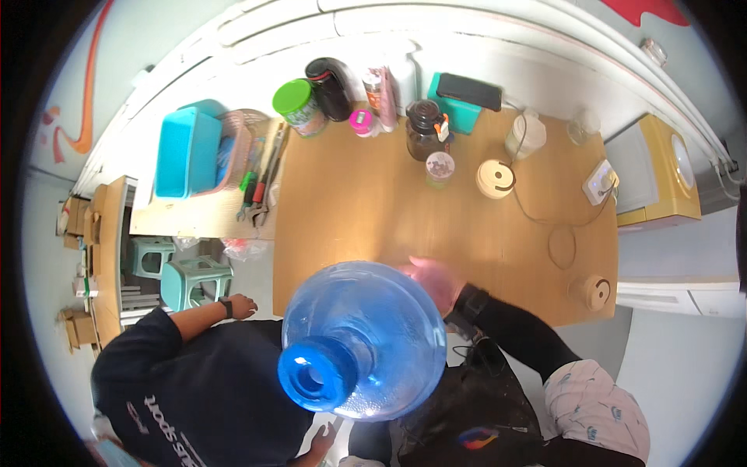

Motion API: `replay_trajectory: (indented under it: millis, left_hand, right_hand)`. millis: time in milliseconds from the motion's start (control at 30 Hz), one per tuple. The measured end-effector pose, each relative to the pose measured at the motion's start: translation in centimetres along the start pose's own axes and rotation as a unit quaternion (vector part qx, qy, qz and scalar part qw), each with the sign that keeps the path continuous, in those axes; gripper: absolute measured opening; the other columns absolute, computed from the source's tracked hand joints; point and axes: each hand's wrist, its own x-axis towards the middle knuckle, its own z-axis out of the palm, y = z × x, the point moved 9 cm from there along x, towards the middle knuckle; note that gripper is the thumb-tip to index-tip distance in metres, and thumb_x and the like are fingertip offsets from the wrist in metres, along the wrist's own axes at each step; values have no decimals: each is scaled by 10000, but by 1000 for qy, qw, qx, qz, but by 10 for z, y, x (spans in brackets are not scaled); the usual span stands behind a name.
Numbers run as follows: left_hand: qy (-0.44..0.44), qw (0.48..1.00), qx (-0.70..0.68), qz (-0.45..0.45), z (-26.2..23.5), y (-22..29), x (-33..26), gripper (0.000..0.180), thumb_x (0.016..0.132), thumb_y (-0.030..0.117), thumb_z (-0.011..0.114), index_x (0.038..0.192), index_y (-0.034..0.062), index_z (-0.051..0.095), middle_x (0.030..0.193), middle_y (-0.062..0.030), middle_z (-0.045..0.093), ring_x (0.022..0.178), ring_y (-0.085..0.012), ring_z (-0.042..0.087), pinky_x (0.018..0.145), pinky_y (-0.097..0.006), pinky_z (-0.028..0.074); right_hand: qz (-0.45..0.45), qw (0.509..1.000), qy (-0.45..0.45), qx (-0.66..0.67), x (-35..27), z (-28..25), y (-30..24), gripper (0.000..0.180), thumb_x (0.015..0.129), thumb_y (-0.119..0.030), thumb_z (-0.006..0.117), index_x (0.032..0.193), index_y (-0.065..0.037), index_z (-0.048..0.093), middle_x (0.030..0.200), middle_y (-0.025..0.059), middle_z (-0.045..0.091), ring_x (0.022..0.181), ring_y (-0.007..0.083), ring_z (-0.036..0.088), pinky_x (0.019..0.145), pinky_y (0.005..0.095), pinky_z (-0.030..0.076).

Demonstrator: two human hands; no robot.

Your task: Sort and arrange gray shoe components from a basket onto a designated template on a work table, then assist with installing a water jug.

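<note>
A large translucent blue water jug (389,335) is in front of me, past the table's near edge, with its capped blue neck (315,373) tilted toward the lower left. My right hand (436,282) grips the jug at its far right side; some fingers are hidden behind it. A black sleeve and a dark wrist strap cover that arm. Part of my left sleeve (369,442) shows at the lower edge, running up behind the jug. The jug covers my left hand, so its fingers cannot be seen.
A co-worker in a dark T-shirt (218,389) stands close on my left. On the wooden table (334,210) are a dark jar (424,128), a small cup (440,167), a round cream device (496,179) and a cable. Pliers (261,206) and a blue basket (187,152) lie left.
</note>
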Motion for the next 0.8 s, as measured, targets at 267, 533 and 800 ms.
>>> replay_trajectory:
  millis: [267, 533, 800]
  left_hand:
    - [-10, 993, -94, 74, 30, 113, -62, 356, 913, 137, 721, 1258, 64, 673, 1281, -171, 656, 1140, -339, 626, 999, -432, 490]
    - [-59, 939, -217, 258, 15, 300, -128, 377, 897, 152, 743, 1249, 46, 662, 1267, -168, 654, 1116, -339, 627, 976, -431, 498]
    - [-164, 863, -305, 367, 2, 392, -194, 402, 881, 167, 766, 1241, 29, 651, 1252, -165, 651, 1092, -339, 627, 952, -430, 507]
  right_hand:
    - [-126, 973, 145, -124, -91, 54, 74, 584, 1112, -440, 289, 1457, -13, 487, 1424, 151, 574, 1271, 243, 561, 1111, 453, 408]
    - [-187, 937, 194, -224, -328, 103, 88, 591, 1109, -461, 287, 1438, -19, 499, 1385, 144, 584, 1238, 238, 570, 1084, 440, 423]
    - [-270, 888, 283, -243, -490, 90, 109, 599, 1105, -482, 286, 1419, -24, 512, 1346, 137, 594, 1205, 232, 579, 1057, 428, 438]
